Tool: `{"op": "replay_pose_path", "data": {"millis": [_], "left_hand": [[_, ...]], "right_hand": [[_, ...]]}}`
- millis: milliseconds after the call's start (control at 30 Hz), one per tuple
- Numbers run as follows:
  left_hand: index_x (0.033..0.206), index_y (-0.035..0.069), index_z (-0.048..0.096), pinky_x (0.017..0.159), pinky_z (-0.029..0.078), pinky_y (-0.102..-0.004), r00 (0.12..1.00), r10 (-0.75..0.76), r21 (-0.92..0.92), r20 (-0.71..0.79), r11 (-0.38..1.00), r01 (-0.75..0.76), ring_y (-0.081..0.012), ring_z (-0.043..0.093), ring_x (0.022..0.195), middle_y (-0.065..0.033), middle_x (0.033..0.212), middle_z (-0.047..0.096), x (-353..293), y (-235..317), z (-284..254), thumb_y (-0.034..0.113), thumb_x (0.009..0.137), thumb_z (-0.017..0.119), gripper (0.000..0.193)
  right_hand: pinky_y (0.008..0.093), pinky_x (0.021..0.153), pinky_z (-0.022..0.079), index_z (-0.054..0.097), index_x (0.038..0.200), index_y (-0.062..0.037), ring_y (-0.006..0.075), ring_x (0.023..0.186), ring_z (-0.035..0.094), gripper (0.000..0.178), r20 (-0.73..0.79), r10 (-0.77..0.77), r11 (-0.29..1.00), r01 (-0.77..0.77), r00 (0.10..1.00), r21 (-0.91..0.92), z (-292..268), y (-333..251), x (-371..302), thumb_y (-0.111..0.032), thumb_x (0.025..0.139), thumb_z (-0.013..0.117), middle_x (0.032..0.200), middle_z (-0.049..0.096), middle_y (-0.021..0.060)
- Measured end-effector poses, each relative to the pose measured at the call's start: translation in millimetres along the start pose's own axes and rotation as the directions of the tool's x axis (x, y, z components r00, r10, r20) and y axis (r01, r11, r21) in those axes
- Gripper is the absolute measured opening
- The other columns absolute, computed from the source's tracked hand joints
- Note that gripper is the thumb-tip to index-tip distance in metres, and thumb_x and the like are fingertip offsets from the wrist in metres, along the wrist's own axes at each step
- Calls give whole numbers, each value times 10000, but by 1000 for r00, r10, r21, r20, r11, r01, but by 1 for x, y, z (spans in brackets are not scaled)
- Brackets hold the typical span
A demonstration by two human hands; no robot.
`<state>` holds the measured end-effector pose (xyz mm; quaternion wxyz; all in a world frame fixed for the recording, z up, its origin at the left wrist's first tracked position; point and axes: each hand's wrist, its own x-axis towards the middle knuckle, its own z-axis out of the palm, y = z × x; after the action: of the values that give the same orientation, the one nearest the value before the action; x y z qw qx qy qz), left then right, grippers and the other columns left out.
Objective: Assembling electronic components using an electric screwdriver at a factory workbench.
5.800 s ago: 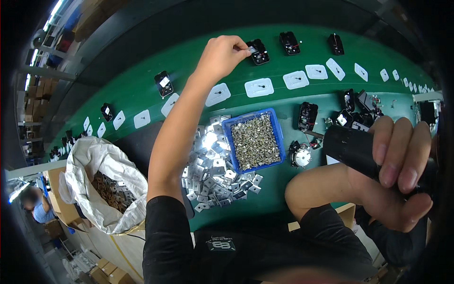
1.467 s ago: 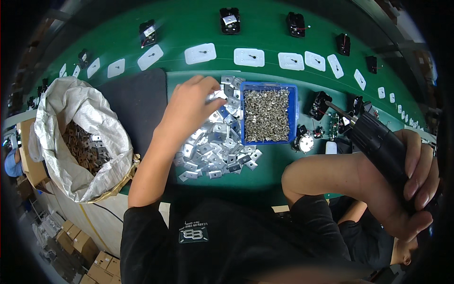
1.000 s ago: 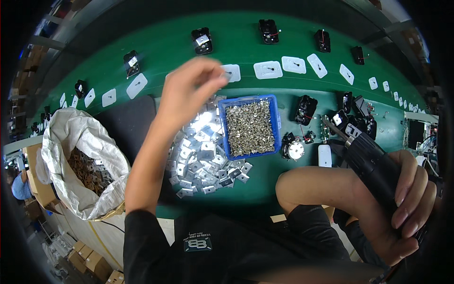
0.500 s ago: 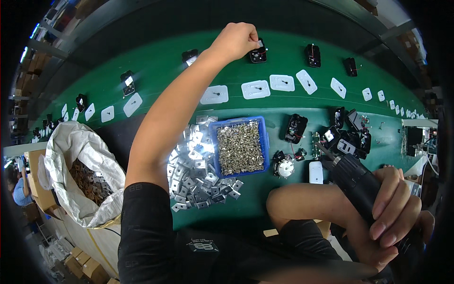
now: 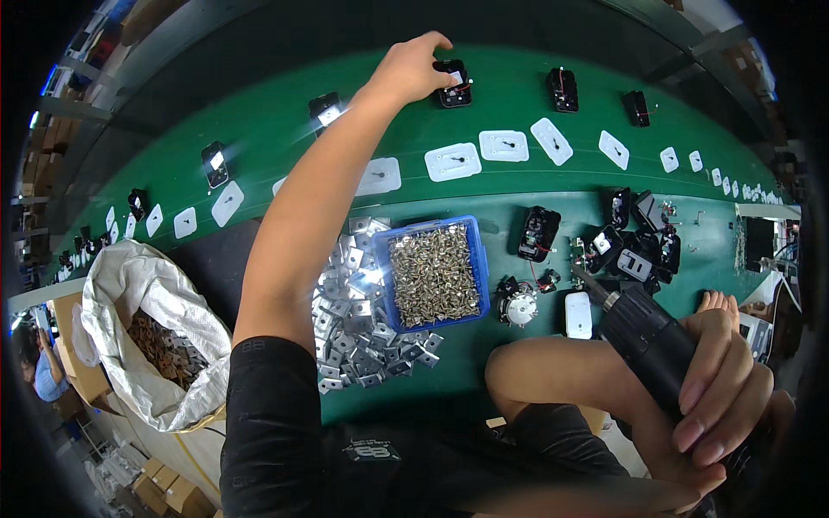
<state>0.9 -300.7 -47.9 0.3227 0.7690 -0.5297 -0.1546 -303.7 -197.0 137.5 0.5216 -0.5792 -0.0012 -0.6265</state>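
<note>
Left hand (image 5: 406, 71) has loosened its pinch since the last frame: thumb and index now spread, thumb at one plate (image 5: 457, 78) inside one case (image 5: 454, 97) on the belt (image 5: 509, 108). Two more cases (image 5: 563, 90) to its right. Right hand (image 5: 724, 393) grips one screwdriver (image 5: 643, 337). One screw tray (image 5: 481, 272), one sack (image 5: 129, 281).

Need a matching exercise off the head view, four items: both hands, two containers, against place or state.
1. left hand
2. right hand
3. blue bin
4. white woven sack

A. gripping a black power screwdriver
B. left of the bench, brown and silver pieces inside
C. thumb at a black housing on the green belt
D. full of screws

Pairs: 1-C, 2-A, 3-D, 4-B
</note>
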Motion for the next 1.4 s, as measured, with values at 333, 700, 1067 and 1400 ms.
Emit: {"op": "replay_pose_path", "data": {"millis": [333, 700, 1067, 1400], "left_hand": [[1061, 78, 703, 791, 530, -336, 993, 98, -29, -64, 995, -100, -253, 676, 847, -120, 930, 694, -99, 5, -72, 207, 781, 734, 310], [1086, 60, 684, 750, 502, -293, 926, -350, -27, -142, 936, 350, -215, 640, 840, -104, 987, 682, -333, -44, -136, 80, 797, 713, 291], [1076, 25, 669, 679, 480, -238, 912, -306, -120, -271, 951, 284, -146, 594, 767, -82, 965, 648, -369, -38, -166, 18, 818, 672, 259], [1036, 28, 650, 749, 501, -381, 925, -367, 17, -102, 929, 370, -359, 632, 876, -153, 1027, 637, -396, -34, -163, 5, 803, 638, 234]], "right_hand": [[227, 630, 391, 565, 1000, -97, 49, 581, 538, 376, -58, -118, 978, 126, 991, 167, -6, 9, -2, -178, 668, 720, 696, 574, -58], [289, 678, 385, 548, 704, -126, 97, 610, 539, 185, 16, -26, 970, 21, 1000, 243, -29, 12, 14, -265, 686, 669, 714, 601, -32], [374, 700, 361, 543, 1029, -24, 152, 682, 459, 301, 90, 156, 981, -144, 984, -129, 14, 21, -40, -199, 786, 571, 796, 534, 47], [411, 639, 488, 340, 1352, 54, 207, 592, 517, 605, 80, 222, 964, -206, 972, -169, 36, 61, -83, -118, 820, 571, 764, 544, 130]]}}
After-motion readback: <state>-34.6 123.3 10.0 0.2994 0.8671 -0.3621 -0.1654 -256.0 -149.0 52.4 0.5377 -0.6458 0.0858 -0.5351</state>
